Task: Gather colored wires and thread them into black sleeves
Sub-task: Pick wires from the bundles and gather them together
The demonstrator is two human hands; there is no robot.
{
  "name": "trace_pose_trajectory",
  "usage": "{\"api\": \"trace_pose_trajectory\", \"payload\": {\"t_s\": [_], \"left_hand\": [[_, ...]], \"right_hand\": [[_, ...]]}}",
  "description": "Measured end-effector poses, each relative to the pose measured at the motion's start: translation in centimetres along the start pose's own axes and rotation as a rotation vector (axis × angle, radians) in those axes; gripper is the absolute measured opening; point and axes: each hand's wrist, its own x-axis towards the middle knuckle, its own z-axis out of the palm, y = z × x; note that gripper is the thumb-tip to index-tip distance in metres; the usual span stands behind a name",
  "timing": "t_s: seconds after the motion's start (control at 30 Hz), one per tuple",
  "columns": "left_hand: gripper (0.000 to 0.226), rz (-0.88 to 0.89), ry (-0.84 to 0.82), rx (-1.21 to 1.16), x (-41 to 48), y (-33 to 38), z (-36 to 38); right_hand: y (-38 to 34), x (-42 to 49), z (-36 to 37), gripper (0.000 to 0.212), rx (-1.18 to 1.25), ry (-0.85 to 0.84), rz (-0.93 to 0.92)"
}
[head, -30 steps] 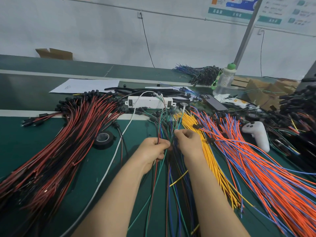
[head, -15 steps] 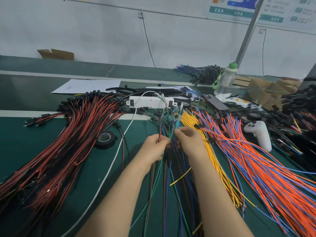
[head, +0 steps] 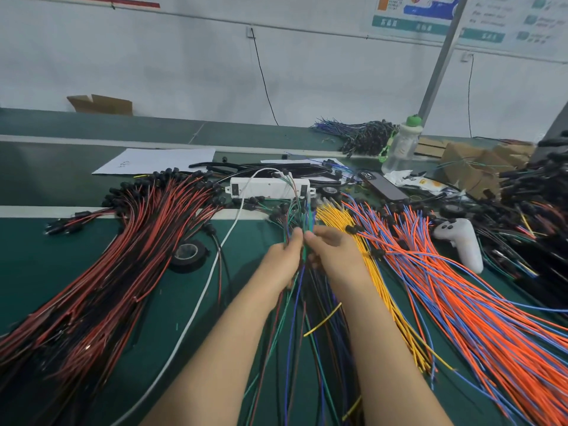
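Hands were drawn closer together | left hand [head: 282, 261] and right hand [head: 336, 253] were curled, pinching colored wires [head: 307, 221] fanned toward 12 o'clock | risk: strands could be snagged in neighbouring yellow wires [head: 333, 215] at 2 o'clock.

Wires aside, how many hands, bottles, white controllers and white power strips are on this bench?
Hands: 2, left hand and right hand, both pinching the mixed wires
Bottle: 1
White controller: 1
White power strip: 1
Total: 5
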Motion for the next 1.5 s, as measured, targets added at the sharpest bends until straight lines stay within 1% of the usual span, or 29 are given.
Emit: {"api": "trace_pose_trajectory", "payload": {"t_s": [0.03,0.07,0.1,0.13,0.2,0.23,0.27,0.33,0.37,0.4,0.43,0.47,0.5,0.57,0.63,0.7,0.73,0.77,0.83,0.9,0.97,1.03,1.1,1.13,1.2,1.27,1.3,1.4,1.5], "left_hand": [[0.052,-0.023,-0.025,-0.027,0.0,0.3,0.1],[0.055,-0.015,-0.031,-0.025,0.1,0.5,0.3],[0.052,0.003,-0.027,-0.003,0.1,0.7,0.2],[0.048,0.018,-0.01,0.017,0.1,0.8,0.0],[0.039,0.046,0.021,0.051,0.2,1.0,-1.2],[0.038,0.055,0.04,0.074,0.3,1.2,-2.1],[0.037,0.061,0.058,0.101,0.5,1.4,-3.0],[0.033,0.06,0.08,0.149,0.9,1.7,-4.9],[0.032,0.046,0.082,0.169,0.9,1.9,-5.6],[0.033,0.024,0.073,0.17,0.8,2.1,-6.2],[0.034,0.005,0.057,0.131,0.7,2.3,-6.6],[0.034,-0.006,0.042,0.04,0.6,2.5,-6.8],[0.034,-0.012,0.027,-0.107,0.5,2.8,-7.0],[0.033,-0.025,-0.016,-0.535,0.1,3.5,-7.4],[0.032,0.028,-0.019,-0.915,-0.5,4.5,-8.1],[0.031,0.156,0.001,-1.123,-1.3,5.8,-9.0],[0.029,0.215,-0.009,-1.185,-1.7,6.5,-9.4],[0.028,0.257,-0.027,-1.214,-2.2,7.1,-9.7],[0.027,0.262,-0.05,-1.153,-2.6,7.6,-9.7],[0.031,0.175,-0.073,-1.002,-2.6,7.3,-8.7],[0.033,0.039,-0.142,-0.915,-2.4,6.2,-7.0],[0.03,-0.097,-0.206,-0.875,-2.2,4.9,-5.1],[0.03,-0.172,-0.186,-0.834,-1.9,3.8,-3.4],[0.03,-0.186,-0.16,-0.807,-1.8,3.5,-2.7],[0.029,-0.176,-0.105,-0.734,-1.6,3.0,-1.8],[0.027,-0.172,-0.044,-0.703,-1.7,2.7,-1.6],[0.028,-0.178,-0.036,-0.722,-1.8,2.6,-1.6],[0.037,-0.188,-0.116,-0.877,-2.2,2.5,-1.8],[0.034,-0.154,-0.116,-0.919,-2.3,2.1,-2.4]], "right_hand": [[-0.2,-0.2,0.2,0.014,-0.082,-0.06,-0.016],[-0.4,-0.4,0.5,0.015,-0.193,-0.106,-0.039],[-0.6,-0.6,0.7,0.018,-0.292,-0.134,-0.065],[-0.8,-0.7,0.8,0.023,-0.325,-0.157,-0.071],[-1.4,-0.7,0.2,0.032,-0.231,-0.161,-0.024],[-1.7,-0.6,-0.7,0.034,-0.224,-0.102,-0.013],[-1.9,-0.3,-1.6,0.032,-0.303,0.001,-0.012],[-1.7,0.4,-4.0,0.026,-0.641,0.18,0.036],[-1.3,0.6,-4.8,0.029,-0.817,0.212,0.105],[-0.9,0.6,-5.3,0.034,-0.94,0.209,0.183],[-0.4,0.4,-5.5,0.038,-1.007,0.193,0.247],[0.1,0.3,-5.5,0.04,-1.045,0.193,0.28],[0.4,0.1,-5.4,0.04,-1.065,0.21,0.284],[0.7,0.2,-5.2,0.037,-1.077,0.242,0.255],[0.8,0.6,-5.5,0.028,-1.065,0.252,0.246],[0.6,0.9,-5.8,0.019,-1.058,0.251,0.259],[0.5,0.9,-6.0,0.015,-1.058,0.247,0.265],[0.4,0.9,-6.1,0.012,-1.047,0.247,0.259],[0.1,0.9,-6.1,0.014,-0.953,0.271,0.218],[-0.4,0.9,-5.8,0.017,-0.752,0.321,0.109],[-1.5,0.6,-4.5,0.015,-0.542,0.324,-0.026],[-2.9,-0.2,-2.6,0.009,-0.429,0.258,-0.154],[-3.6,-1.3,-0.8,0.005,-0.47,0.146,-0.226],[-3.7,-1.9,-0.2,0.005,-0.527,0.074,-0.226],[-3.7,-3.2,0.7,0.006,-0.615,-0.064,-0.203],[-3.7,-4.4,1.0,0.013,-0.658,-0.126,-0.23],[-3.8,-4.9,1.0,0.012,-0.69,-0.141,-0.261],[-3.8,-5.7,0.8,0.009,-0.794,-0.259,-0.28],[-3.6,-5.7,0.4,0.008,-0.911,-0.411,-0.19]]}}
